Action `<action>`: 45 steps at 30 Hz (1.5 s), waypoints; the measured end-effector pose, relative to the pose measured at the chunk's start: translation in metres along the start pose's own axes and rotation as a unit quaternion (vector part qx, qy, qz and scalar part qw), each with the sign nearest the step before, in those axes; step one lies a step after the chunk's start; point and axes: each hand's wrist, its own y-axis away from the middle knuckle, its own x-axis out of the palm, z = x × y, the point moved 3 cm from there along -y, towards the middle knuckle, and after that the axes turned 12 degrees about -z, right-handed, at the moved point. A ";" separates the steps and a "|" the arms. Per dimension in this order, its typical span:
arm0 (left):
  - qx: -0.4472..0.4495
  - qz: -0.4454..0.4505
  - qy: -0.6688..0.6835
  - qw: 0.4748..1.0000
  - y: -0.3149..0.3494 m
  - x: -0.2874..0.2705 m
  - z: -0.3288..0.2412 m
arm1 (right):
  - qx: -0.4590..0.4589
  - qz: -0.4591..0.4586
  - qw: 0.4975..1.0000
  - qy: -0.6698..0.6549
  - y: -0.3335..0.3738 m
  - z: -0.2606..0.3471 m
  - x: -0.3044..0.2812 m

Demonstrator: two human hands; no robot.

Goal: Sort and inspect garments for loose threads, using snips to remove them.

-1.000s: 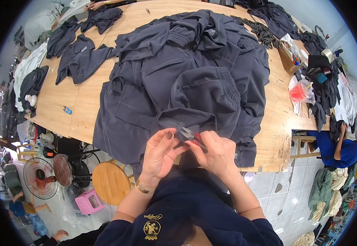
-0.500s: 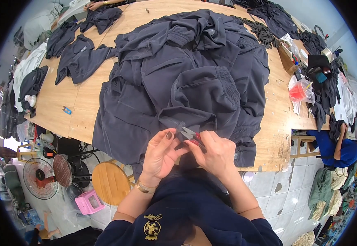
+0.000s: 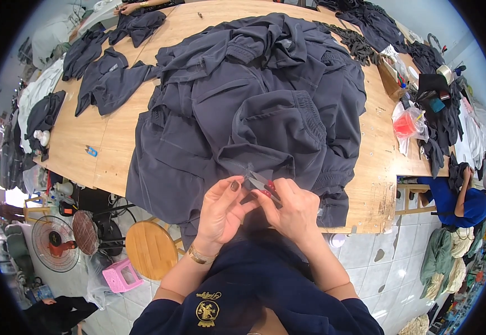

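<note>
My right hand (image 3: 292, 207) grips small thread snips (image 3: 258, 180) with red handles, their metal blades pointing up and left. The blades are at the hem of a dark grey garment (image 3: 268, 153). Beside the blade tips, my left hand (image 3: 219, 215) is closed, thumb and index finger pinching at the hem; whether cloth or a loose thread sits between them is too small to tell. The garment has elastic gathered cuffs and lies on a big heap of similar dark grey clothing (image 3: 209, 120), right in front of me.
On the wooden table (image 3: 114, 153) lie blue snips (image 3: 91, 151) and more dark garments (image 3: 109, 84) at left. A red cup in plastic (image 3: 405, 125) stands at right. A round stool (image 3: 151, 249) and a fan (image 3: 56, 243) are at lower left; a person in blue (image 3: 466, 198) sits at right.
Both hands stay almost in place at the hem; the snips' blades have shifted slightly. At the lower left, a person in dark clothes has moved.
</note>
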 end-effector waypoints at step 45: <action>0.144 -0.107 -0.179 0.967 -0.001 -0.011 0.001 | 0.252 0.010 0.911 -0.327 0.003 -0.019 0.021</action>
